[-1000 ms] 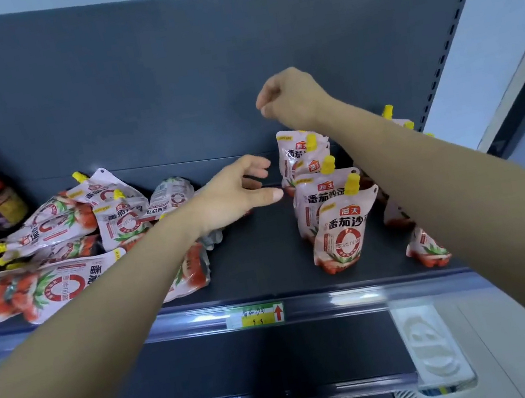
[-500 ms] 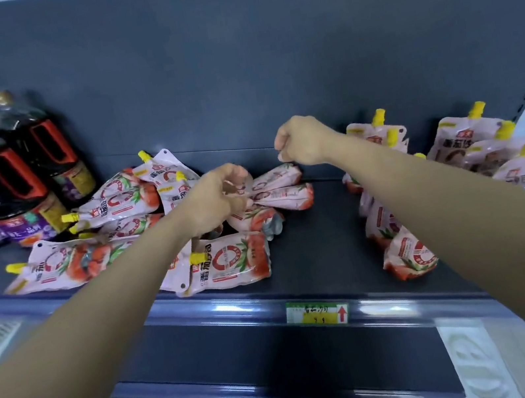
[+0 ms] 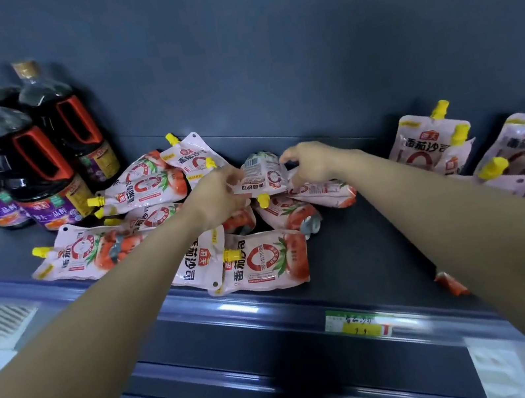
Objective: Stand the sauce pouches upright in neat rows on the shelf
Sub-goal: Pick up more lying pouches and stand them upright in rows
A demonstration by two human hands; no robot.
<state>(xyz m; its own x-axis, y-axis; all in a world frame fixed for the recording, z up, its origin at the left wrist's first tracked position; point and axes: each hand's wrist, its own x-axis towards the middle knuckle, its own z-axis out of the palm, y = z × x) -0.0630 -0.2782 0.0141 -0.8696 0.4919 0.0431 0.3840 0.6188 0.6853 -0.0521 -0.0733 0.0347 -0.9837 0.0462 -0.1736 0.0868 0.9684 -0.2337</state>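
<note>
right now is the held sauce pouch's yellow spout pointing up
No, the sauce pouch pinched between left hand and right hand is upside down, its yellow spout at the bottom.

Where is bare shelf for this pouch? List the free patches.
Bare shelf lies between the toppled pouch pile and the standing pouches at right, reaching the back panel. A small strip fronts the soy sauce bottles. The pile is crowded.

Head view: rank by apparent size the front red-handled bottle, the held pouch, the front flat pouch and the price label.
1. front red-handled bottle
2. front flat pouch
3. held pouch; same design, so nearness may explain the gap
4. price label
</note>
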